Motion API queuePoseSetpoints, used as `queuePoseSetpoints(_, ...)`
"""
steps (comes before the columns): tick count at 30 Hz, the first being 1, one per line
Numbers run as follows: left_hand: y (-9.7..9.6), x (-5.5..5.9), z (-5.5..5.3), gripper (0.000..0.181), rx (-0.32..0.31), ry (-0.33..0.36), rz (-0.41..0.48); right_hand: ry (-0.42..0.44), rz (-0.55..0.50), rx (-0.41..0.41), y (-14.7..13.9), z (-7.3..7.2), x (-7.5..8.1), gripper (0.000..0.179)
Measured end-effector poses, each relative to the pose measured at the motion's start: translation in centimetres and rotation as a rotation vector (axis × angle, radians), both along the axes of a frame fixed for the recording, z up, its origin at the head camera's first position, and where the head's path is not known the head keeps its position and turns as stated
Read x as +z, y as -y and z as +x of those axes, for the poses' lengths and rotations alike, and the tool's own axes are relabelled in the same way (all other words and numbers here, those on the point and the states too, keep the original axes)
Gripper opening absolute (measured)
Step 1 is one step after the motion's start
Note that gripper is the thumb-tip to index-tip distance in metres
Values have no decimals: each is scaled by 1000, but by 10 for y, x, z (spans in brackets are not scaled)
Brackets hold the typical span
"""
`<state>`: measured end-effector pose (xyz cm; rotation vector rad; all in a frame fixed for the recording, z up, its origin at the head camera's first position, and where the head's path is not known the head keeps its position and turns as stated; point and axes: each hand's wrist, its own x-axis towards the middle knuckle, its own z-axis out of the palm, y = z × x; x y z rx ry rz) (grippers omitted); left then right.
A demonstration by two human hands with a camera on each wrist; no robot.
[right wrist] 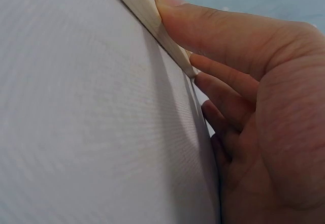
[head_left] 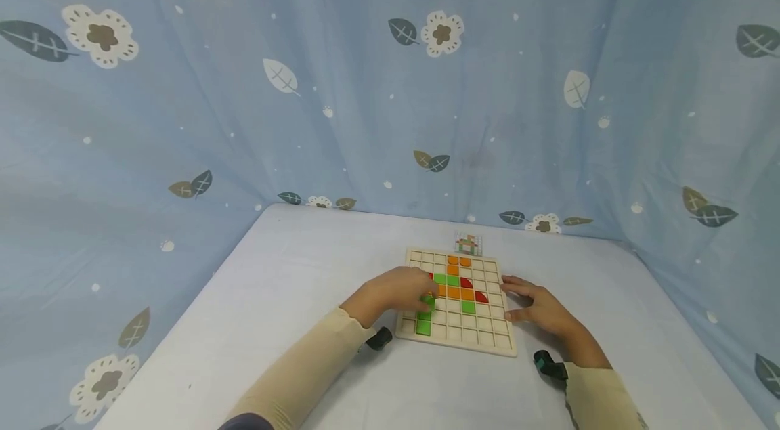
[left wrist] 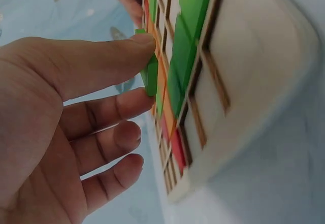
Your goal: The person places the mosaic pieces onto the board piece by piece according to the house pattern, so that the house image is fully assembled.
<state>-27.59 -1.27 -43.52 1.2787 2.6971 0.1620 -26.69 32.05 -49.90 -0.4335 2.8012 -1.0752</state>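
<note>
My left hand (head_left: 399, 288) reaches over the left part of a wooden grid board (head_left: 453, 343). Between thumb and forefinger it pinches a green square tile (left wrist: 152, 76), tilted on edge close over the board; the other fingers are loosely bent. Green tiles (head_left: 423, 328), orange tiles (head_left: 453, 292) and red quarter-round tiles (head_left: 481, 297) lie in the grid's cells. Part of the left side of the pattern is hidden under the left hand. At the board's right edge rests my right hand (head_left: 542, 310), its thumb and fingertips touching the rim with fingers spread.
Just behind the board lies a small pattern card (head_left: 468, 244) with a coloured figure on a grid. Everything stands on a white-covered table (head_left: 292, 267). A blue curtain (head_left: 353, 112) with leaves and flowers hangs at the back and sides.
</note>
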Motion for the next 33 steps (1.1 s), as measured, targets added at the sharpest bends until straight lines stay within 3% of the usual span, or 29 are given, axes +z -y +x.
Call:
queuePoseSetpoints(5, -14, 0, 2, 23, -27, 14, 24, 2, -2, 0, -1, -2, -2, 73)
queuePoseSetpoints(20, -41, -4, 5, 23, -7, 43, 20, -8, -23, 19, 0, 1, 2, 73)
queuePoseSetpoints(28, -52, -6, 6, 22, -18, 17, -3, -20, -18, 28, -1, 0, 0, 73)
queuePoseSetpoints(33, -61, -8, 7, 22, -57, -5, -13, -23, -15, 24, -1, -1, 1, 73)
